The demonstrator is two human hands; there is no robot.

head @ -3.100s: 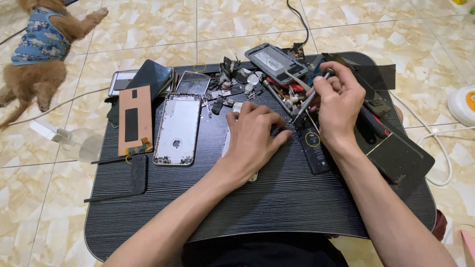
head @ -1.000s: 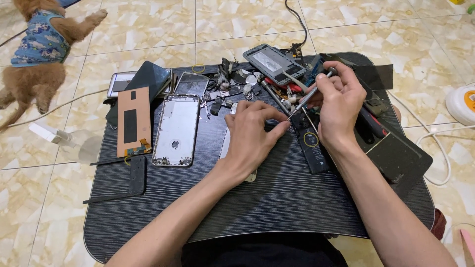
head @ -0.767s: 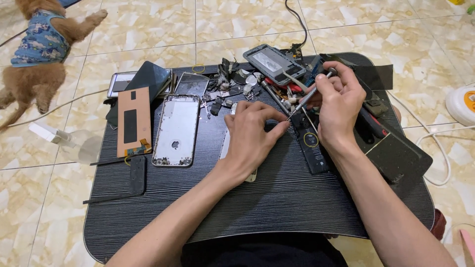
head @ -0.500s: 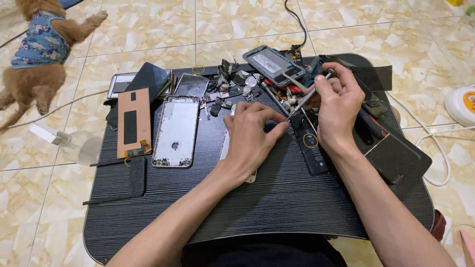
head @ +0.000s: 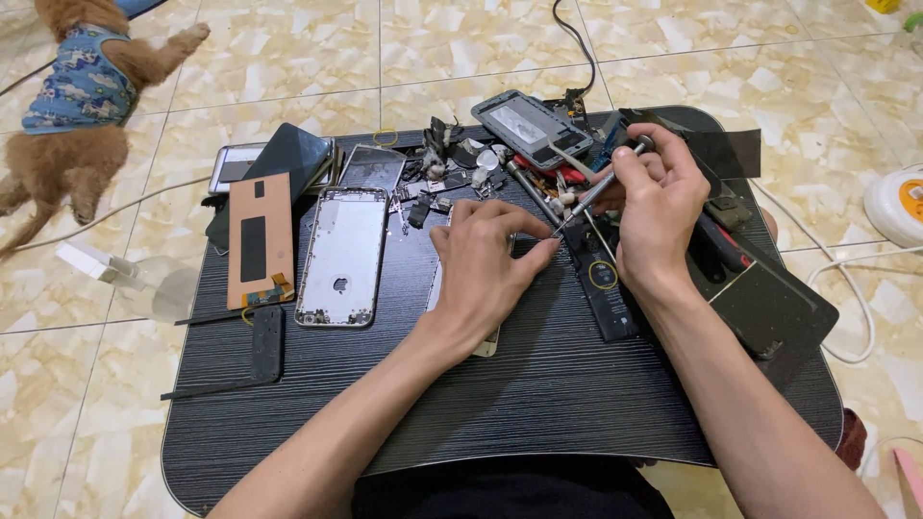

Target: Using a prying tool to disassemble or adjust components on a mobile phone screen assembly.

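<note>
The left hand (head: 481, 269) lies flat, fingers spread, over a phone (head: 486, 341) at the middle of the black table (head: 538, 404), pressing it down and grasping nothing. The right hand (head: 659, 207) pinches a screwdriver (head: 596, 192) between its fingertips, tip slanted down beside the left fingertips. A battery (head: 601, 284) lies just right of the phone, a silver shell (head: 343, 255) to its left.

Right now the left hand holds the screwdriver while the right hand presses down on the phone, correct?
No, the hands are swapped. In the head view the right hand holds the screwdriver, and the left hand presses down on the phone.
</note>
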